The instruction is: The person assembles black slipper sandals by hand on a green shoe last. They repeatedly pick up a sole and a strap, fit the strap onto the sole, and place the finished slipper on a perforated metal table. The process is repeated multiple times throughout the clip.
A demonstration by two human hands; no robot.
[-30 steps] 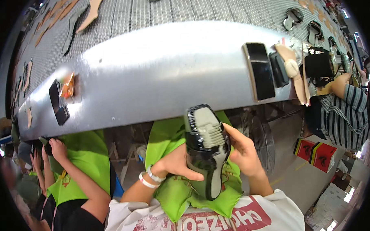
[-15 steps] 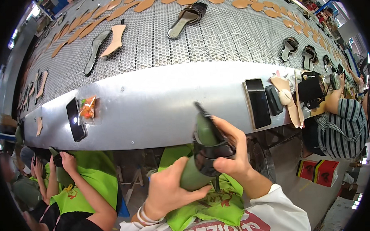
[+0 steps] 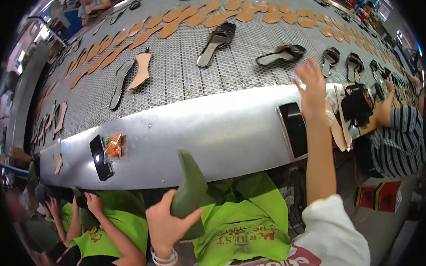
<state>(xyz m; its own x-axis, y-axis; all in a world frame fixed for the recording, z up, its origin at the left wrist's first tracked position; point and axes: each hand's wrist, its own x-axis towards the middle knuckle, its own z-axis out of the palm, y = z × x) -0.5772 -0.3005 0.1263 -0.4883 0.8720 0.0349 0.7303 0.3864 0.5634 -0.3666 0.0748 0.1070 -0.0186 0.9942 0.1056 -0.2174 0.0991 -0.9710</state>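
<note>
My left hand [image 3: 167, 221] is closed around a bare dark green shoe last [image 3: 190, 187], held upright in front of my apron with its narrow toe pointing up. My right arm is stretched out to the far right, and my right hand [image 3: 312, 82], fingers spread and nothing in them, hovers at the conveyor's near edge. Just beyond its fingertips, a black open-toe sandal [image 3: 280, 56] lies on its side on the mesh conveyor [image 3: 173, 68]. Another dark sandal [image 3: 215, 44] lies farther left on the mesh.
On the metal ledge [image 3: 213, 128] lie a phone [image 3: 292, 130], another phone [image 3: 101, 158] and a bagged snack [image 3: 114, 146]. Rows of tan insoles [image 3: 172, 27] cover the far belt. A co-worker's hands [image 3: 93, 203] hold a green last at left; a person in striped clothing [image 3: 396, 140] sits at right.
The black sandal has come off the green last and now lies on the conveyor. My right hand has let go and reached far forward right; my left hand keeps the last, moved left.
</note>
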